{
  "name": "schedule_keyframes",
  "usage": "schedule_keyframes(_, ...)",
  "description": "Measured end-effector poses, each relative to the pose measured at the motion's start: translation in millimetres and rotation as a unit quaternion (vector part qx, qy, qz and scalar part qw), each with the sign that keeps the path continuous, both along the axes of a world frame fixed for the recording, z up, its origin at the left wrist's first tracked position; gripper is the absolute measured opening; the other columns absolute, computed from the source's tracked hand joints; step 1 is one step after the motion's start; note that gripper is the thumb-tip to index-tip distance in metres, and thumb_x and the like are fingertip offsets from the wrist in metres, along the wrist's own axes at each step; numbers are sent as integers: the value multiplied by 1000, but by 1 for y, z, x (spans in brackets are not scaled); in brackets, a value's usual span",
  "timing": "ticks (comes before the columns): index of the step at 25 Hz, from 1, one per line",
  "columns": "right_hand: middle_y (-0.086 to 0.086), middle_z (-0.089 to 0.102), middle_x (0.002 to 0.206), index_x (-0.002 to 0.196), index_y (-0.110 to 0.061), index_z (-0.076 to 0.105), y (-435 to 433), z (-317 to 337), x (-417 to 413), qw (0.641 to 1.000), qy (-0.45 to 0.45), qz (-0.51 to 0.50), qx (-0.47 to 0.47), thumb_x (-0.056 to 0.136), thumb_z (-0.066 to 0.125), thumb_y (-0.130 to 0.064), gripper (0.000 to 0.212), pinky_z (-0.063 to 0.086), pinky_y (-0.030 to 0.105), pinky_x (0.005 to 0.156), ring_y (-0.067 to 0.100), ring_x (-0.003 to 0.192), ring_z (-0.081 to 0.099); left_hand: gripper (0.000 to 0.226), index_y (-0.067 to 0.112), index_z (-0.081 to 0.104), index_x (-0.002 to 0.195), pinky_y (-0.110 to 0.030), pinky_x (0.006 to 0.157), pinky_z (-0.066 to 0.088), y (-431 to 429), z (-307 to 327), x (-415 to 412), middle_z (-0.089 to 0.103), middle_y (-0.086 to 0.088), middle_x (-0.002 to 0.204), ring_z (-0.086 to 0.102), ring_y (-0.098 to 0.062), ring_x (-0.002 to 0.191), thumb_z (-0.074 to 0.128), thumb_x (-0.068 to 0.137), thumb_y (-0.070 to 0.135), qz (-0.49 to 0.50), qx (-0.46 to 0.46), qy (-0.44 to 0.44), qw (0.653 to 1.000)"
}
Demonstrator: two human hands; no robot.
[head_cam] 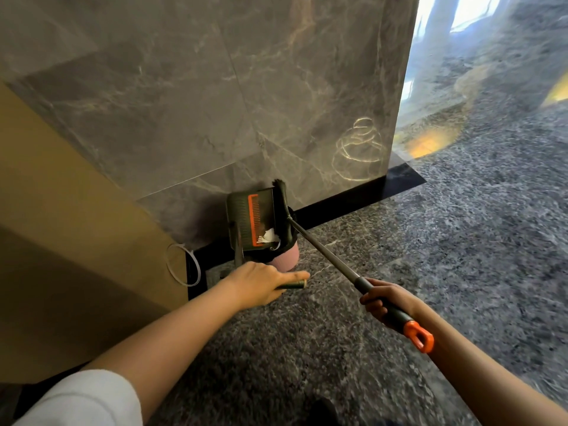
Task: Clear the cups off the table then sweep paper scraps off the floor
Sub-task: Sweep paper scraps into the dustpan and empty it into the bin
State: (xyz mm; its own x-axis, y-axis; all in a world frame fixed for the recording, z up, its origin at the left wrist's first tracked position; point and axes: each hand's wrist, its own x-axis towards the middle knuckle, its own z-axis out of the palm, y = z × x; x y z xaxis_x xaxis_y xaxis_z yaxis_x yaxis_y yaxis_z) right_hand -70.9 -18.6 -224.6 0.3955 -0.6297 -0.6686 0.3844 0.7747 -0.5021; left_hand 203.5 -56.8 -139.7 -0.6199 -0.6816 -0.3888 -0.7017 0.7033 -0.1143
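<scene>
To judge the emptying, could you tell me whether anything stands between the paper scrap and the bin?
Possibly the broom head: it lies along the dustpan's edge beside the paper scrap, above the pink bin.

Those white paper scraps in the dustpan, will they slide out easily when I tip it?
Probably light and floppy: the paper scraps look thin and crumpled. They may snag, since they lie against the orange comb teeth of the dustpan. A broom nudge likely frees them.

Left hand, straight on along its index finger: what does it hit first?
Probably the broom pole, crossing that line just past the fingertip of the left hand; depth is unclear, so it could miss.
</scene>
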Motion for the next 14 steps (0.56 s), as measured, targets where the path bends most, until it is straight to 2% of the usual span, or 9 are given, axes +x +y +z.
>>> schedule_keyframes(3,2,37,43,111,-9,46,0,0,-5,1000,-17,-11,9,92,25,14,36,29,12,26,7,28,36,55,54,7,144,-34,70,47,-5,0,1,64,-8,100,64,-25,88,37,98,47,10,-9,36,999)
schedule_keyframes(6,3,37,42,120,-8,44,0,-1,-6,1000,7,-4,-2,91,28,16,41,30,13,26,8,27,36,54,55,13,142,-32,69,45,-11,2,7,64,-6,92,65,-24,87,40,97,49,83,-18,94,992)
schedule_keyframes(8,5,39,46,130,-8,41,-2,-3,-4,1000,26,3,-10,89,30,17,49,31,13,27,9,28,37,56,57,11,142,-33,66,45,-10,2,8,64,-6,89,65,-25,86,42,96,48,115,-30,128,985)
schedule_keyframes(11,6,34,60,138,-8,37,-5,-4,-2,997,64,28,-25,87,34,18,57,32,15,28,11,29,38,59,56,-1,140,-36,68,49,-6,2,13,63,-5,91,65,-25,85,39,98,45,97,-36,71,992)
schedule_keyframes(14,7,33,63,137,-10,38,-5,-2,0,996,77,42,-35,87,35,19,58,32,15,29,11,29,38,56,50,8,145,-37,70,47,-5,2,8,63,-8,98,64,-28,89,39,99,42,109,-50,51,991)
